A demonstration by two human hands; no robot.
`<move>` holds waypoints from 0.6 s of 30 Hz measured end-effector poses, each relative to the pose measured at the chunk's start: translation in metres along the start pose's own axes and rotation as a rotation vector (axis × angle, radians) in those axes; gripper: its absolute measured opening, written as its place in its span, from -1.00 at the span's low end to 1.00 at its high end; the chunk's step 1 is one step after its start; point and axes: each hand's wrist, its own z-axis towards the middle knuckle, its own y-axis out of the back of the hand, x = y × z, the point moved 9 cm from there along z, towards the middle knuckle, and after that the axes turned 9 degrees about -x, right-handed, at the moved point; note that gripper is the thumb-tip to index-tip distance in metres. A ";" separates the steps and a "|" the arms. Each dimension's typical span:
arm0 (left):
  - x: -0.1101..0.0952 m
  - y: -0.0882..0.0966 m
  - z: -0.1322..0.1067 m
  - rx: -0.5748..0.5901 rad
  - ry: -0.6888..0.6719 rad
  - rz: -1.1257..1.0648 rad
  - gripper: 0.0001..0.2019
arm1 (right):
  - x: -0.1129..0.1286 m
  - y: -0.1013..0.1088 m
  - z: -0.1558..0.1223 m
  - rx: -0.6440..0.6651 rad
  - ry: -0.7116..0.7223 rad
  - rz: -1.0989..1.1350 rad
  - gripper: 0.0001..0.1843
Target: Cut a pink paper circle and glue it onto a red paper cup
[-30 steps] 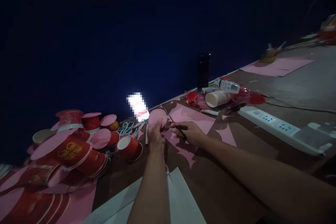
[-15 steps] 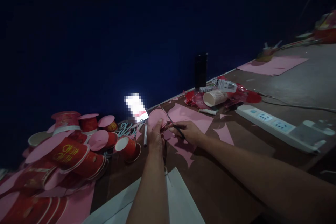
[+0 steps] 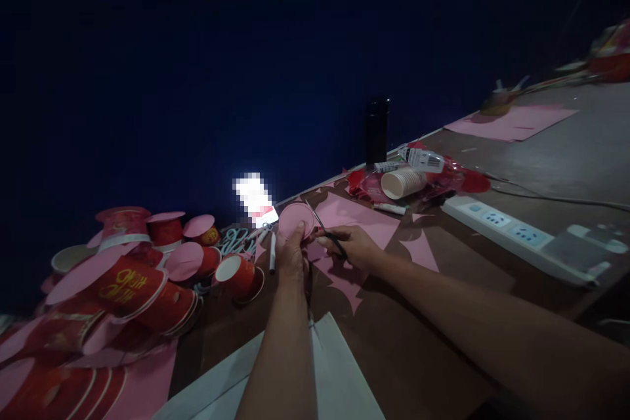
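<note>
My left hand [image 3: 291, 254] pinches a round pink paper disc [image 3: 294, 218], its thumb lying on top. Beside it, my right hand [image 3: 352, 248] is closed around black-handled scissors [image 3: 335, 243], whose blades point up at the disc's right edge. Whether the blades touch the paper is too small to tell. Under and behind my hands lies a pink paper sheet [image 3: 369, 220] with curved cut edges, and a pointed pink offcut [image 3: 422, 251] rests to its right. A red paper cup [image 3: 239, 279] lies tipped left of my left hand, near a white marker [image 3: 272, 252].
Red cups with pink discs [image 3: 130, 285] pile up at the left. A lit phone [image 3: 256, 200] stands at the back edge, a dark bottle [image 3: 377, 131] further right. Stacked paper cups [image 3: 403, 182] and a white power strip [image 3: 516, 233] lie right; white card [image 3: 339, 367] is in front.
The scissors have shifted slightly, their blades now standing a little apart from where they were against the disc's edge. My left hand and the disc stay almost still.
</note>
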 end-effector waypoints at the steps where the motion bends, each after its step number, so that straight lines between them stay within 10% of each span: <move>1: 0.001 0.000 0.000 -0.001 0.009 -0.006 -0.58 | -0.001 0.000 0.000 -0.001 -0.006 0.010 -0.46; 18: 0.003 0.002 -0.001 0.000 0.018 0.039 -0.52 | -0.001 0.002 0.001 -0.012 0.007 -0.015 -0.48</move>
